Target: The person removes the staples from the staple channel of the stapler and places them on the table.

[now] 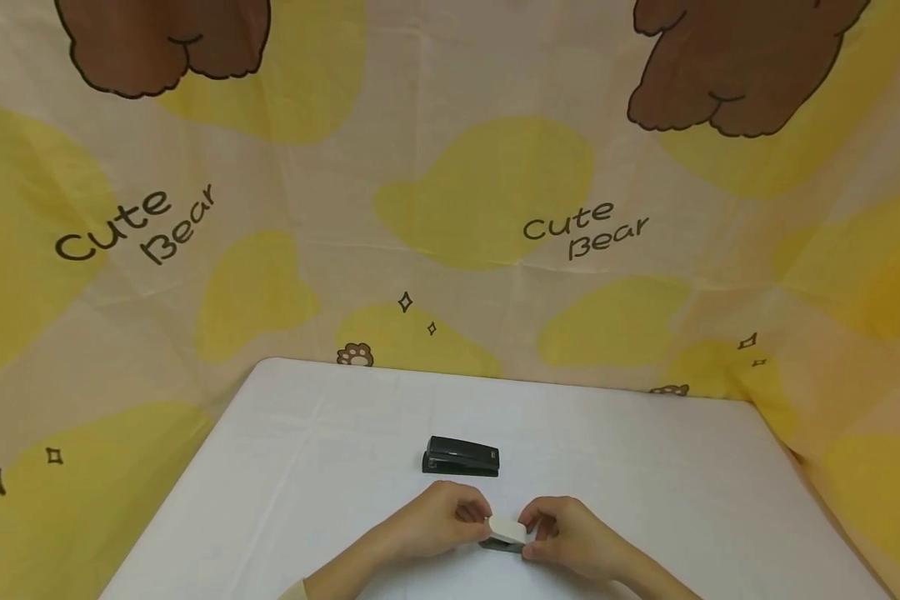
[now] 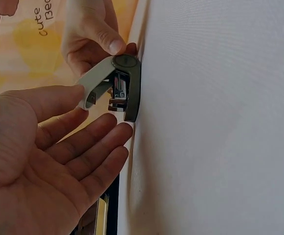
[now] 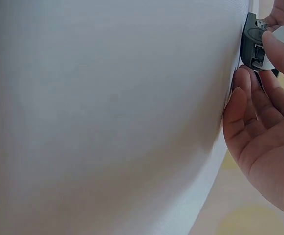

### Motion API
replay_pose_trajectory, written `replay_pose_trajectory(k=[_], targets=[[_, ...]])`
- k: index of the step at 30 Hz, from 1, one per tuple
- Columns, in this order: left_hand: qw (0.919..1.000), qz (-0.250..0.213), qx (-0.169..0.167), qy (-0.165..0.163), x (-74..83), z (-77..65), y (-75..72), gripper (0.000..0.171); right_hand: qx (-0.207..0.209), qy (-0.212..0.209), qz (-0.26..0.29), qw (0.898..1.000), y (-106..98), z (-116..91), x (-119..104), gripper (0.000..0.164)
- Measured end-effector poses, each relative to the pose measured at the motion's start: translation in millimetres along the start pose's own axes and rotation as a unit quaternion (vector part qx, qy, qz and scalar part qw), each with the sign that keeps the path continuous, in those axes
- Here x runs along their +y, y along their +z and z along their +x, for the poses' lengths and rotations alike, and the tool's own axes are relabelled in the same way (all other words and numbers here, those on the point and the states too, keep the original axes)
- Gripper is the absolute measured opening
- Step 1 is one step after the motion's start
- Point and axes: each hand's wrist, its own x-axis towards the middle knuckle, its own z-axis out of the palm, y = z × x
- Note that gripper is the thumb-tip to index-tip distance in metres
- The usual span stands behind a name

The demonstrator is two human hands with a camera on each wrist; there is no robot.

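Note:
A small stapler point(image 1: 507, 529) with a white top and a dark grey base stands on the table between both hands. Its top is lifted at the free end, so the metal staple track shows inside in the left wrist view. My left hand point(image 1: 442, 521) pinches that raised end between thumb and forefinger; its other fingers point(image 2: 90, 169) extend beside the base. At the hinge end, my right hand point(image 1: 570, 537) grips with its thumb point(image 3: 283, 56) on the side and its fingers behind, partly hidden by the stapler.
A larger black stapler point(image 1: 461, 457) lies on the white table point(image 1: 330, 467), just beyond my left hand. Behind the table's rear edge hangs a printed curtain point(image 1: 450, 200) with yellow patches and brown bears, which also runs along both sides.

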Motion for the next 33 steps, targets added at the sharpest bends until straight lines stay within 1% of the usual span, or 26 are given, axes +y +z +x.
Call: replay_pose_trajectory(k=[6, 9, 14, 16, 21, 25, 33], targets=[[0.9999, 0.009, 0.007, 0.001, -3.2, -1.1, -1.8, 0.016, -0.002, 0.004, 0.002, 1.000, -0.2, 0.9, -1.3, 0.026], [0.9998, 0.019, 0.009, 0.000, -4.7, -1.0, -2.8, 0.018, 0.000, -0.005, 0.006, 1.000, -1.1, 1.3, -3.4, 0.027], [0.9993, 0.037, 0.006, 0.008, -5.6, 0.7, -2.3, 0.020, 0.014, -0.018, 0.002, 1.000, -3.2, 1.1, -10.1, 0.028], [0.9989, 0.045, 0.005, 0.009, -5.8, 1.9, -1.5, 0.020, 0.020, -0.023, 0.003, 1.000, -3.4, 1.8, -12.7, 0.028], [0.9985, 0.055, 0.003, -0.003, -5.1, 3.5, 0.2, 0.018, 0.031, -0.039, 0.006, 0.999, -1.4, 4.9, -16.5, 0.029], [0.9981, 0.061, 0.004, -0.009, -5.2, 3.7, 1.5, 0.016, 0.038, -0.043, 0.008, 0.998, 1.0, 6.5, -17.8, 0.030], [0.9972, 0.074, 0.010, -0.007, -6.6, 4.2, 4.3, 0.015, 0.051, -0.060, 0.008, 0.997, 5.0, 9.1, -20.8, 0.030]])
